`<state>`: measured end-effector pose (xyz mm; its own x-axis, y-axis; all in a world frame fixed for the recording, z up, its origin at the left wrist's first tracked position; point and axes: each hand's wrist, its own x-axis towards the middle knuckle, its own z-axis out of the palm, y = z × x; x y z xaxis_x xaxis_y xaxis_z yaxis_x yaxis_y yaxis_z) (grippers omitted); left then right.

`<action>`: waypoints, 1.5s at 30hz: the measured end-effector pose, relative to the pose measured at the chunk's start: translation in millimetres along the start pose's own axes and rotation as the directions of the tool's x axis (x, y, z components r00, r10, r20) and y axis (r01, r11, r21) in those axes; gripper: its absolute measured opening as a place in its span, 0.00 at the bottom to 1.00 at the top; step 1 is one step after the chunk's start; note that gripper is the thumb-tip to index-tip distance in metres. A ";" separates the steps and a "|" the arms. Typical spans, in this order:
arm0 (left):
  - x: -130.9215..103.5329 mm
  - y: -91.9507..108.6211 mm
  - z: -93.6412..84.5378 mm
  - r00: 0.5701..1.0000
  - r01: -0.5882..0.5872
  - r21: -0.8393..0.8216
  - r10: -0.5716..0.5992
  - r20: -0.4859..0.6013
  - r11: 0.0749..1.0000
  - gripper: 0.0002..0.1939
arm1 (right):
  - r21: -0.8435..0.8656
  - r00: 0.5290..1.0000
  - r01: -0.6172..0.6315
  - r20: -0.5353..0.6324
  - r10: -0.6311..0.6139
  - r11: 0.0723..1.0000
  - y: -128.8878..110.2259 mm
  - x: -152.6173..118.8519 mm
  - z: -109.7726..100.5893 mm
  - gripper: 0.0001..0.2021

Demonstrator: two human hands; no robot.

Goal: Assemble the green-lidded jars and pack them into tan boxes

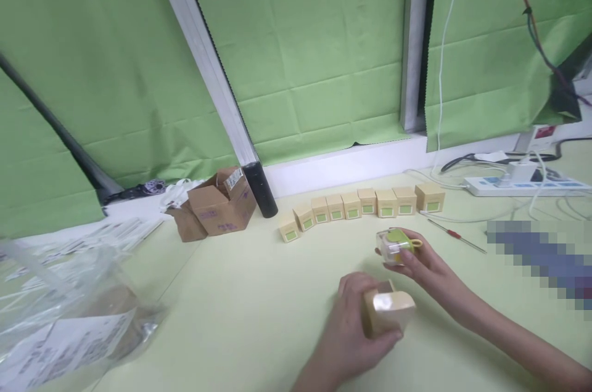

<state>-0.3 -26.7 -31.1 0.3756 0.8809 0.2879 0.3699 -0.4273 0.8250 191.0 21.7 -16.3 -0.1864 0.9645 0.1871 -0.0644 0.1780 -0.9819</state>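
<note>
My left hand (348,324) is closed around a small tan cardboard box (391,312) whose flap stands up and whose top is open. Just beyond it, my right hand (416,262) grips a small transparent plastic case (393,246) with a yellow-green part and a loop at one end. The case is apart from the box and slightly above and right of it. What lies inside the case is too blurred to tell. Behind both hands, several small tan boxes (351,205) with green labels stand in a curved row on the pale table (240,299).
An open brown carton (226,210) stands at the back left, beside a black cylinder (260,190). Plastic bags (92,293) and papers cover the left side. A screwdriver (456,235) and a white power strip (490,186) with cables lie on the right.
</note>
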 end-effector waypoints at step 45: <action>-1.3 -7.6 1.4 0.979 0.201 -0.156 -0.205 -0.012 0.967 0.33 | -0.083 0.971 0.045 0.238 -0.024 0.996 -2.9 -10.3 4.3 0.19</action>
<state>-2.5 -24.9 -38.4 0.2815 0.9523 0.1180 0.3011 -0.2044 0.9314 188.9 10.4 -15.3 -0.4130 0.8857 0.2121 0.0090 0.2369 -0.9715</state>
